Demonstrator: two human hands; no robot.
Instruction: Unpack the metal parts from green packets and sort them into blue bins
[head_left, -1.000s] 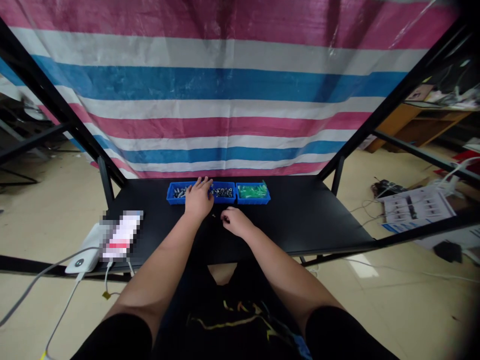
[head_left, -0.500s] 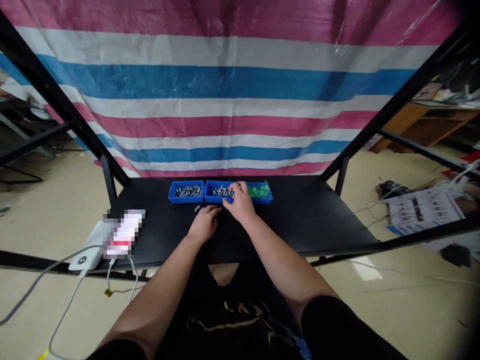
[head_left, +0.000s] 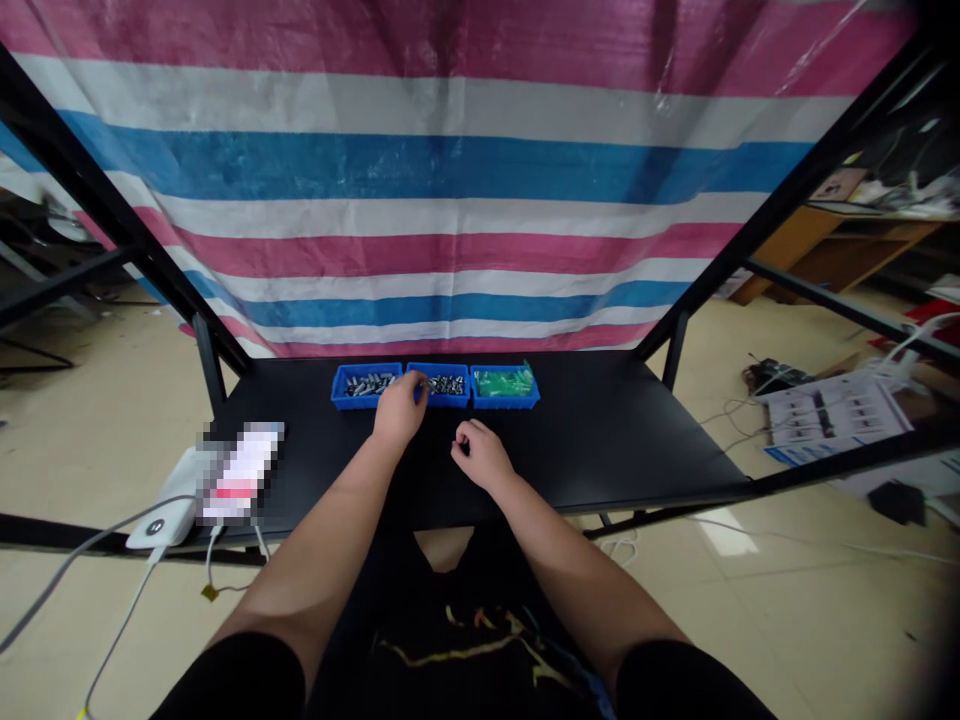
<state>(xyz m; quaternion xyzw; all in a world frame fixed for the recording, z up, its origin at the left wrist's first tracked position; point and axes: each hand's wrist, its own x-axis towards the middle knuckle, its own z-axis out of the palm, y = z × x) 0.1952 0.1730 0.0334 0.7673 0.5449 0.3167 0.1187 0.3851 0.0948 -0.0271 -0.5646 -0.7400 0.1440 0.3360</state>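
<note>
Three blue bins stand in a row at the back of the black table. Grey metal cylinders fill the left bin [head_left: 346, 404]; small shiny metal parts lie in the middle bin [head_left: 450, 402]; green pieces in clear plastic are in the right bin [head_left: 506, 403]. My left hand [head_left: 401, 408] is over the gap between the left and middle bins, its fingers closed at the middle bin's edge; what they hold is hidden. Nearer the front, my right hand [head_left: 482, 455] is curled above the tabletop, thumb and index finger together, with nothing discernible between them.
A phone [head_left: 244, 470] and a white power bank [head_left: 166, 510] with cables lie at the table's left end. A striped sheet [head_left: 450, 240] hangs behind the table [head_left: 600, 440], between black frame posts.
My left hand has moved up from the tabletop to the bins. My right hand has drawn back from the middle bin towards me. The small metal piece beside my left hand no longer shows.
</note>
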